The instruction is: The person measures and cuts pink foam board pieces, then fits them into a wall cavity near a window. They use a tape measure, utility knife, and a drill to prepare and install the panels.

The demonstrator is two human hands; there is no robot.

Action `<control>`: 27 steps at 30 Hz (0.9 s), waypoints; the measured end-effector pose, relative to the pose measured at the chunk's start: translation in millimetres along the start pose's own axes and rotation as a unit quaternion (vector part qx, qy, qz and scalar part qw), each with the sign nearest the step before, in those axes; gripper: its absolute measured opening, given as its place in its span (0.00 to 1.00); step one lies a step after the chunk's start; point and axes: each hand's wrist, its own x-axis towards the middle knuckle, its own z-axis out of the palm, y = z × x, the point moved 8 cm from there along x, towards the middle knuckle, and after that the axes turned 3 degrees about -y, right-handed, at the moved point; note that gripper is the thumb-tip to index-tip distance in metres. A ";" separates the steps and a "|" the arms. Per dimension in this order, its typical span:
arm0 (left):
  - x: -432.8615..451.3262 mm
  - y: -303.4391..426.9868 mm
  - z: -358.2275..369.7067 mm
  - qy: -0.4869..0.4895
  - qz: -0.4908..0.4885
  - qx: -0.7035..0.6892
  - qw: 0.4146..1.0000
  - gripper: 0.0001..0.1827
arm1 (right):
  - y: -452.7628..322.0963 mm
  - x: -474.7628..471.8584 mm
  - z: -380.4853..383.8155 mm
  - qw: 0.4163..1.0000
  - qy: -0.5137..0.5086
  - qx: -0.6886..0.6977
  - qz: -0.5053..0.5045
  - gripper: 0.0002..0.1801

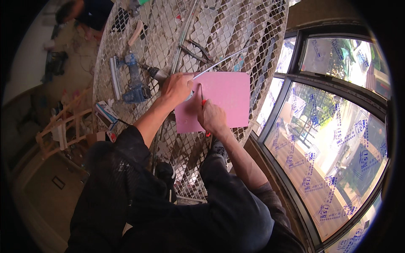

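A rectangular pink board (231, 101) lies before me on a metal mesh platform (161, 38). My left hand (177, 88) is closed at the board's upper left corner around a mostly hidden grey object. From beside those fingers a thin white strip (221, 60), perhaps a tape measure blade, runs to the upper right past the board. In my right hand (213, 117) is a red-handled tool (203, 101) with a narrow dark blade, pointing away from me over the board. Whether its tip touches the surface, I cannot tell.
Left of the board lie a blue power tool (134, 77) with a silver rail and a drill chuck (156, 74). Dark pliers (199, 52) and a wooden handle (136, 32) lie farther off. Film-covered windows (329, 148) stand at right. Another person (85, 17) is at upper left.
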 end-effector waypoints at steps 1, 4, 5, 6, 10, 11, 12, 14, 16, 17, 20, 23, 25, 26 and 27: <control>-0.6 0.9 -0.1 -0.007 -0.007 -0.002 1.000 0.15 | 0.9 -2.9 0.7 1.000 0.001 0.005 -0.001 0.21; 1.0 2.4 0.1 -0.038 -0.028 0.023 0.999 0.15 | 12.8 -20.9 9.3 0.998 -0.028 0.060 0.023 0.22; 3.5 4.8 -2.1 -0.030 -0.020 0.007 0.999 0.15 | 14.9 -28.8 8.3 0.995 -0.011 0.095 0.005 0.23; 5.1 5.9 -3.0 -0.028 -0.018 -0.009 0.999 0.15 | 18.8 -43.0 18.6 0.992 -0.042 0.120 0.008 0.24; 0.7 8.4 -3.4 -0.029 -0.005 -0.038 0.999 0.14 | 46.2 -100.0 65.6 0.920 -0.169 0.341 0.088 0.23; -2.1 10.3 -5.0 -0.021 0.008 -0.058 0.998 0.14 | 54.9 -105.9 72.2 0.911 -0.178 0.353 0.117 0.23; -6.3 14.7 -11.0 0.006 0.041 -0.081 0.996 0.14 | 62.2 -101.2 71.1 0.885 -0.139 0.425 0.131 0.22; -17.0 10.6 -15.6 -0.017 0.026 -0.051 0.998 0.14 | 69.0 -87.5 63.9 0.869 -0.083 0.473 0.121 0.21; -31.9 6.0 -19.2 -0.053 -0.003 -0.052 0.997 0.12 | 67.3 -73.7 54.8 0.850 -0.034 0.516 0.098 0.20; -39.4 4.1 -19.3 -0.079 -0.019 -0.047 0.996 0.13 | 62.1 -66.3 49.4 0.839 -0.011 0.540 0.073 0.20; -57.2 4.1 -21.9 -0.137 -0.029 -0.026 0.990 0.14 | 49.4 -56.5 46.7 0.820 -0.022 0.569 0.058 0.21; -66.1 -0.1 -13.7 -0.217 -0.057 0.007 0.975 0.16 | 47.8 -68.3 54.2 0.821 -0.069 0.561 0.086 0.22; -68.1 -3.1 -9.5 -0.244 -0.061 0.042 0.967 0.16 | 61.0 -91.4 62.1 0.829 -0.111 0.528 0.146 0.23; -69.6 -3.7 -7.6 -0.256 -0.057 0.044 0.964 0.16 | 62.3 -97.2 62.8 0.838 -0.089 0.519 0.143 0.23; -70.1 -4.0 -6.4 -0.264 -0.044 0.061 0.962 0.16 | 65.7 -105.2 61.5 0.858 -0.084 0.488 0.136 0.23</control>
